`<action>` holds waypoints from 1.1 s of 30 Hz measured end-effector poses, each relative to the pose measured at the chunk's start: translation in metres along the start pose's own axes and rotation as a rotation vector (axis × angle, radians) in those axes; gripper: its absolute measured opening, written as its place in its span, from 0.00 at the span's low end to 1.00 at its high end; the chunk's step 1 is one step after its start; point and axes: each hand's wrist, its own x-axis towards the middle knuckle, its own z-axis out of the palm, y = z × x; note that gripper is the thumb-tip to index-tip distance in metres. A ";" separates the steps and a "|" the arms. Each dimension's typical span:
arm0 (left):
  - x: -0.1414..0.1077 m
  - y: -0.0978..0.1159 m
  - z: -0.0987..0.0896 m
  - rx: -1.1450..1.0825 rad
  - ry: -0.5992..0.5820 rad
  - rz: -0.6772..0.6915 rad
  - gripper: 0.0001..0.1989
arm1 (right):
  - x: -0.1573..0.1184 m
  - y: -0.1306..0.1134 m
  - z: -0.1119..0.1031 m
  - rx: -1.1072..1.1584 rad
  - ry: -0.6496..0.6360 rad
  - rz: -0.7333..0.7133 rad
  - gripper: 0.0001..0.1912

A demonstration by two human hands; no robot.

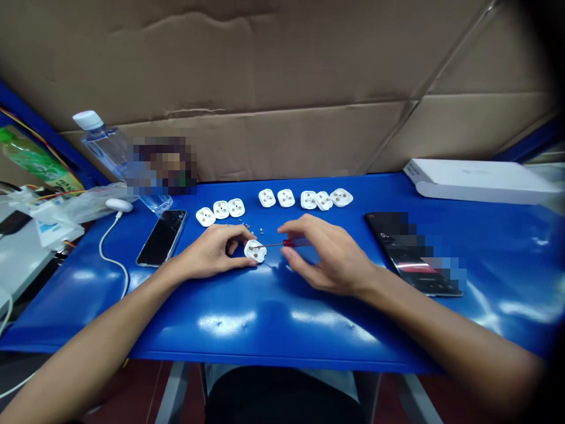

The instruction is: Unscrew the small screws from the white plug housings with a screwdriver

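Near the middle of the blue table, my left hand [220, 252] grips a white plug housing [255, 252] by its left edge, between thumb and fingers. Brass-coloured parts show inside the housing. My right hand [329, 254] is closed around the red handle of a screwdriver [288, 242]. The screwdriver's thin shaft points left, and its tip reaches the inside of the housing. Several small screws [246, 226] lie just behind it. Further back stands a row of similar white housings, among them one at the left [205, 217] and one at the right [341, 197].
A phone [162, 238], a white cable [102, 247] and a clear bottle [108, 147] are at the left. To the right lie a dark tablet-like device [397, 250] and a white box [472, 181]. Cardboard [282, 70] walls off the back of the blue table [265, 330].
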 end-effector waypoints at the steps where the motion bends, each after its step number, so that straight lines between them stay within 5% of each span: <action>1: 0.000 -0.001 0.000 0.003 0.004 0.001 0.21 | 0.000 0.001 0.001 -0.018 0.003 0.013 0.10; 33: 0.000 0.002 0.002 0.024 0.015 -0.012 0.20 | 0.000 -0.002 0.003 -0.005 0.056 0.018 0.15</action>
